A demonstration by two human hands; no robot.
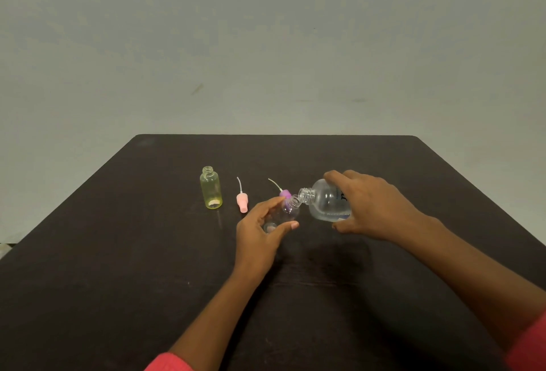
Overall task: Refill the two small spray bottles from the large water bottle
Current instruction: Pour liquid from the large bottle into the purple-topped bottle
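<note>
Over the dark table [118, 252] the right hand [375, 208] gripped the large water bottle [325, 202], tipped so its mouth met the neck of a small clear bottle [288, 211], which the left hand [260, 234] clasped at a tilt. A yellow bottle [211, 189] stood open to the left; a pink spray top [242, 200] and a purple spray top [285, 194] lay between.

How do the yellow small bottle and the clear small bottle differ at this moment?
The yellow bottle is tinted; the clear bottle is colourless. The yellow bottle stands upright on the table, untouched; the clear bottle is tilted, held in the left hand. Both are uncapped small bottles.
</note>
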